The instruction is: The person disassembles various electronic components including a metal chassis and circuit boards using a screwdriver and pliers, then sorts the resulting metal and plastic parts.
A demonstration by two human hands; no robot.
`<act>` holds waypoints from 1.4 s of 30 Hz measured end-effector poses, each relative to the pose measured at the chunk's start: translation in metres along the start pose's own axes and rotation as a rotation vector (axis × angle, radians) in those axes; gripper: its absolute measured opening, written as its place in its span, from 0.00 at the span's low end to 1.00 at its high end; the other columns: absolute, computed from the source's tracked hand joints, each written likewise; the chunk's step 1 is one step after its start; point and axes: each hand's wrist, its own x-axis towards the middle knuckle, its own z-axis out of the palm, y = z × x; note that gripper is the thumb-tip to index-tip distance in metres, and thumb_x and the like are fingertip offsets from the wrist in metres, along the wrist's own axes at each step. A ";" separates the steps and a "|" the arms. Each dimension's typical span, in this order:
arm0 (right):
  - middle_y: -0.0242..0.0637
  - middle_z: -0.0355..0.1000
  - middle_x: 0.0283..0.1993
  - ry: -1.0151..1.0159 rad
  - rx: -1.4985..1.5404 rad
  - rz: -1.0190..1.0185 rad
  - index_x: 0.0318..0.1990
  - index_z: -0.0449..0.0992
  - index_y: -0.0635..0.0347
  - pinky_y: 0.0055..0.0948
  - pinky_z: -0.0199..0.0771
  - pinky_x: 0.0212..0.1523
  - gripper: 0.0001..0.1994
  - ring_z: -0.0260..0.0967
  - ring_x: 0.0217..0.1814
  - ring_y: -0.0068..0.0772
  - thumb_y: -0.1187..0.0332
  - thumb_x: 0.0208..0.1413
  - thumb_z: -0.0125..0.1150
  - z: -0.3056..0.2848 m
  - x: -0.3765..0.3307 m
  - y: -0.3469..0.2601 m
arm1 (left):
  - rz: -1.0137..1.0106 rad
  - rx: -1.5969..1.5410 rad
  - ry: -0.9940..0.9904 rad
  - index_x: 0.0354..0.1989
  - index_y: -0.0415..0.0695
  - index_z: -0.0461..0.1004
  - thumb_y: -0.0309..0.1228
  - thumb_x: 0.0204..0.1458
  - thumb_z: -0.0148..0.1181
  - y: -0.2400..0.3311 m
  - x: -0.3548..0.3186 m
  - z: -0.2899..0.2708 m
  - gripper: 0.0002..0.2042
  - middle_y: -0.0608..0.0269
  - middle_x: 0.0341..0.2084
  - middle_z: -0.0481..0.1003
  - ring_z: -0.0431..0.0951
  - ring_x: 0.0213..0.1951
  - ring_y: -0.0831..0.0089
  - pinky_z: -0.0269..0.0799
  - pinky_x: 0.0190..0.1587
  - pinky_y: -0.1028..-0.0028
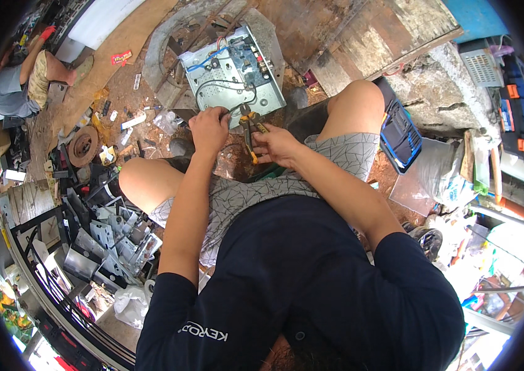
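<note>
In front of me an opened metal electronics case with a circuit board inside rests tilted on a round worn base. A thin black cable loops across its bare plate and comes down to the near edge. At that edge my left hand is closed, its fingertips pinching the cable's near end. My right hand grips cutting pliers with yellow and black handles. The handles are spread, and the jaws point at the cable beside my left fingertips. Whether the jaws touch the cable is too small to tell.
A blue-edged tool case lies by my right knee. Scrap metal pieces are heaped at the left, near a rusty disc. Wooden boards stand at the far right. Another person sits at the far left.
</note>
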 end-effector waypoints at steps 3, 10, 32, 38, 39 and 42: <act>0.35 0.72 0.46 -0.016 0.035 0.028 0.57 0.65 0.54 0.45 0.78 0.42 0.13 0.75 0.46 0.36 0.69 0.66 0.47 -0.003 -0.001 -0.005 | 0.007 -0.018 0.014 0.33 0.49 0.79 0.37 0.52 0.60 0.001 0.000 0.000 0.07 0.63 0.31 0.77 0.76 0.40 0.60 0.61 0.47 0.59; 0.38 0.73 0.46 -0.043 -0.118 0.041 0.58 0.64 0.55 0.45 0.79 0.42 0.14 0.75 0.47 0.37 0.70 0.67 0.46 -0.007 -0.006 -0.012 | 0.015 -0.003 0.033 0.32 0.50 0.79 0.37 0.51 0.61 0.001 -0.001 0.000 0.06 0.63 0.31 0.77 0.76 0.39 0.60 0.61 0.47 0.60; 0.39 0.68 0.45 0.184 -0.192 -0.045 0.60 0.57 0.57 0.38 0.83 0.33 0.21 0.73 0.40 0.33 0.73 0.61 0.51 0.014 -0.011 -0.001 | 0.004 0.001 0.005 0.33 0.50 0.79 0.37 0.51 0.60 0.001 0.000 0.000 0.07 0.63 0.31 0.77 0.76 0.40 0.60 0.62 0.47 0.59; 0.37 0.68 0.46 0.158 -0.210 -0.024 0.65 0.53 0.55 0.44 0.81 0.40 0.26 0.72 0.41 0.32 0.71 0.61 0.53 0.015 -0.013 -0.006 | -0.001 0.012 -0.001 0.33 0.49 0.79 0.36 0.51 0.61 0.002 0.000 -0.002 0.06 0.63 0.31 0.78 0.76 0.40 0.60 0.62 0.46 0.59; 0.37 0.68 0.46 0.161 -0.212 -0.028 0.64 0.54 0.55 0.44 0.81 0.40 0.26 0.72 0.41 0.33 0.71 0.61 0.53 0.013 -0.011 -0.006 | 0.003 0.014 0.007 0.32 0.50 0.79 0.37 0.51 0.61 0.002 0.000 -0.002 0.06 0.63 0.31 0.78 0.76 0.39 0.60 0.62 0.46 0.59; 0.37 0.68 0.45 0.151 -0.168 -0.007 0.60 0.58 0.55 0.44 0.80 0.40 0.21 0.72 0.42 0.35 0.72 0.60 0.53 0.012 -0.009 -0.010 | 0.009 0.016 0.009 0.32 0.50 0.79 0.37 0.51 0.61 0.002 0.001 -0.001 0.06 0.63 0.31 0.78 0.76 0.39 0.60 0.62 0.46 0.59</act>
